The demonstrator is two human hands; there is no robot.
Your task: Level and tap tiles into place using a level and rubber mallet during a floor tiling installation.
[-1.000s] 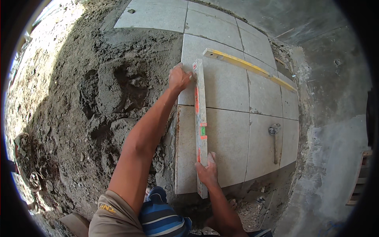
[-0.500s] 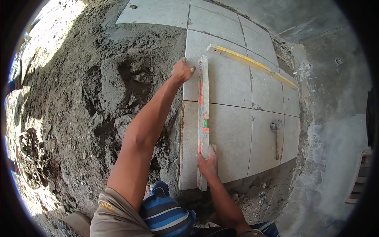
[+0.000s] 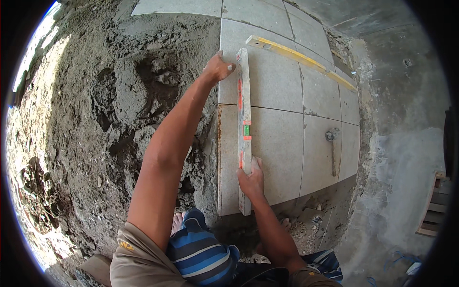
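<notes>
A worn whitish spirit level [image 3: 244, 110] with orange-red marks and a green vial lies lengthwise on the light grey tiles [image 3: 278, 153], close to their left edge. My right hand [image 3: 252, 181] is closed round its near part, thumb on the left side. My left hand [image 3: 219, 67] is at the tiles' left edge, beside the level's far end and apart from it. Its thumb and a finger stand apart; the other fingers are partly hidden. A yellow spirit level [image 3: 301, 58] lies slantwise across the far tiles.
A hammer-like tool [image 3: 333, 150] lies on the right-hand tiles. Rough wet mortar [image 3: 129, 95] covers the ground to the left. A grey wall [image 3: 401, 143] rises on the right. Rubble [image 3: 306, 229] lies below the tiles' near edge, and my knee in striped cloth [image 3: 203, 253] is nearby.
The view has shifted, so the tiles, both levels and my hands appear higher in the picture. My right hand keeps its hold on the whitish spirit level; my left hand stays at the tile edge.
</notes>
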